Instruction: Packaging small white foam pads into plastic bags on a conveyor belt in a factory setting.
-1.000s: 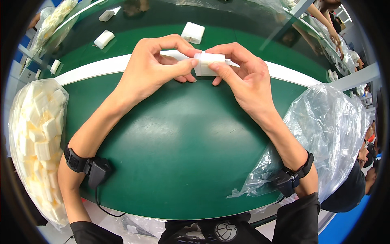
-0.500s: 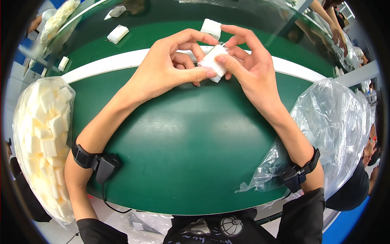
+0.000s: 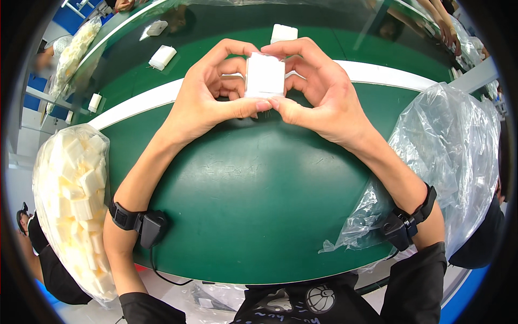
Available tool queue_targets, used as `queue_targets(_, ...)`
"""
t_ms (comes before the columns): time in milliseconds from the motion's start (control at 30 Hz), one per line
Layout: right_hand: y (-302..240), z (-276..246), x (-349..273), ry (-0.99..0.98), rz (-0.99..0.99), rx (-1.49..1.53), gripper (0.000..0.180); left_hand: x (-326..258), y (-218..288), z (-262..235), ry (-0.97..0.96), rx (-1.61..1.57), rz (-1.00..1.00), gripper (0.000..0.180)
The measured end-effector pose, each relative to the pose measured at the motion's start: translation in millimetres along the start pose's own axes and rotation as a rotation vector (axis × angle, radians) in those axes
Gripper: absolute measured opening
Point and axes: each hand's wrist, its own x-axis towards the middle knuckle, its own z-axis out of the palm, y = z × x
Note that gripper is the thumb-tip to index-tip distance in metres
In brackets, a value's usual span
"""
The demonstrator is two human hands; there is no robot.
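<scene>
Between both hands, just on my side of the white strip, I hold up a small white block with a flat, nearly square face toward me. A clear, shiny edge shows along its top and sides. My left hand grips its left side, thumb at the lower edge and index fingertip at the upper corner. On the other side, my right hand has its thumb at the bottom edge, close to the left thumb, and its index finger across the top. The block's back is hidden.
A clear bag packed with cream-white blocks stands at the left. To the right lies a large crumpled clear plastic bag. Beyond the white strip, more white blocks rest on the green surface. Other people work around the edges.
The block was tilted between my fingers and is now upright, its broad face toward me. Both hands have moved a little left and closed around its sides.
</scene>
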Motion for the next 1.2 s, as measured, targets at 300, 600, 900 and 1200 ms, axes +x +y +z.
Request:
queue_targets(300,-1,8,2,0.14,-0.191,-0.22,0.047,-4,10,7,0.061,-0.024,-0.007,0.056)
queue_targets(600,2,4,0,0.239,-0.249,-0.171,0.053,1,10,6,0.023,0.008,-0.024,0.069)
queue_targets(900,1,-7,-1,0.145,-0.228,-0.51,0.057,4,2,5,0.063,-0.149,0.03,0.073)
queue_targets(1200,1,-3,-1,0.118,-0.017,-0.068,0.056,2,2,5,0.07,-0.099,0.019,0.07)
